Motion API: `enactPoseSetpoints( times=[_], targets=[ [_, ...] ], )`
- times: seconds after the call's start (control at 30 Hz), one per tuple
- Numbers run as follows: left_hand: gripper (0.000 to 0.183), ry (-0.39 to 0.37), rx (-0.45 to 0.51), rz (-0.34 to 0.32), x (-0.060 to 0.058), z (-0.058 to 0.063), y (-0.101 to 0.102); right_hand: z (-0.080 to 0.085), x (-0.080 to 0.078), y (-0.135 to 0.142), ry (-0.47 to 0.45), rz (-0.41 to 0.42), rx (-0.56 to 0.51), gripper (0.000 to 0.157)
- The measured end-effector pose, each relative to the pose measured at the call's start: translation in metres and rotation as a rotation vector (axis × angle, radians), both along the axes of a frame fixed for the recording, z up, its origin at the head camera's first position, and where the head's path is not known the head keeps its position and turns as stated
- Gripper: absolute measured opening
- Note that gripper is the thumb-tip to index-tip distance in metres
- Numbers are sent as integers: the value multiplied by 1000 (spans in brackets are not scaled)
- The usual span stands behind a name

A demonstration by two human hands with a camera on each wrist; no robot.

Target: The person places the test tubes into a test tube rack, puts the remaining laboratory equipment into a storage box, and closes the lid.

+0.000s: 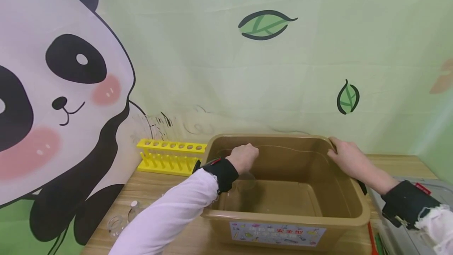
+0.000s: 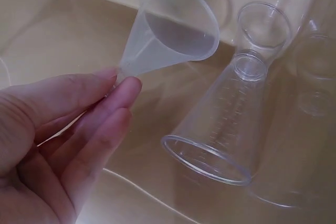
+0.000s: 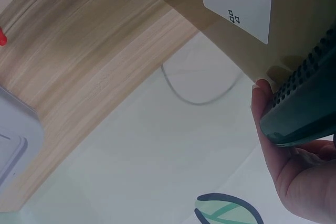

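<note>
My left hand (image 1: 243,158) reaches inside a tan plastic bin (image 1: 283,220). In the left wrist view its thumb and fingertips pinch the narrow end of a translucent funnel (image 2: 176,24), wide mouth tilted upward. Beside the funnel, apart from it, lies a clear conical measuring cup (image 2: 223,114) with marks on its side. Farther right is another clear vessel (image 2: 315,77), hard to make out. My right hand (image 1: 348,156) grips the bin's rim at the back right corner. In the right wrist view its fingers wrap around a dark green bumpy part (image 3: 304,103) against the bin's side.
A yellow test tube rack (image 1: 171,156) stands left of the bin. Small clear glassware (image 1: 116,225) and a bottle with a white cap (image 1: 134,207) sit at the table's left. A grey lid (image 1: 433,196) and a red stick (image 1: 372,239) lie to the right.
</note>
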State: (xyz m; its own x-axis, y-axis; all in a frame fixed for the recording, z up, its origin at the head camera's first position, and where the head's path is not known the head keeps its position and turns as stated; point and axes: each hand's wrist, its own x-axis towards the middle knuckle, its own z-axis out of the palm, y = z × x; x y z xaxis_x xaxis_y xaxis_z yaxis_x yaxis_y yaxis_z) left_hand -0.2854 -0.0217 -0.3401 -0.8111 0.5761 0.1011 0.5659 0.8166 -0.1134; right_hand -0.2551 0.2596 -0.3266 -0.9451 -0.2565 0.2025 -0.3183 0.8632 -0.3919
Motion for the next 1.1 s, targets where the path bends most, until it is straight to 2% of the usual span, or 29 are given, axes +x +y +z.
enactPoseSetpoints(
  times=[0.27, 0.53, 0.8, 1.1],
  targets=[
    [15, -22, -15, -9, -4, -6, 2, 0, 0, 0, -3, -3, -8, 26],
    [19, -88, -16, -42, -6, -11, 3, -1, 0, 1, 2, 1, -4, 25],
    [17, -76, -47, -36, -7, -11, 5, 0, -1, 1, 11, 9, -3, 26],
    [13, -66, -69, -37, -7, -17, 4, 0, 0, 1, 18, 6, 5, 28]
  ],
)
